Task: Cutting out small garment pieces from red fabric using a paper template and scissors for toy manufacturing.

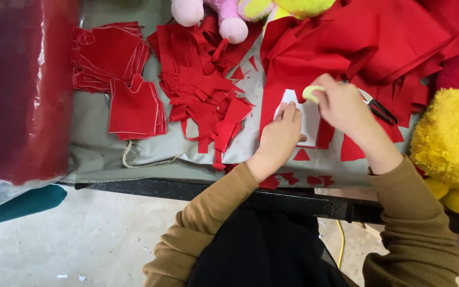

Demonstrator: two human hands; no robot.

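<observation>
On the grey-covered table (134,154), near its front edge: left hand (281,135) laid flat, fingers together, pressing a white paper template (308,119) onto red fabric (314,58), seemingly to keep the pattern from sliding. Just beside, right hand (341,103) pinching a pale yellow piece of chalk (311,92) against the template's upper edge, held low like a marking tool following the outline. Beyond the right wrist, black-handled scissors (382,111) lying near, within easy reach. Further left, a loose heap of red scraps (203,85), and well apart from it, neat stacks of cut red pieces (134,109), sorted away from the waste. Small red triangles (302,155) scattered by the table's edge. At far right, a yellow plush toy (450,143).
</observation>
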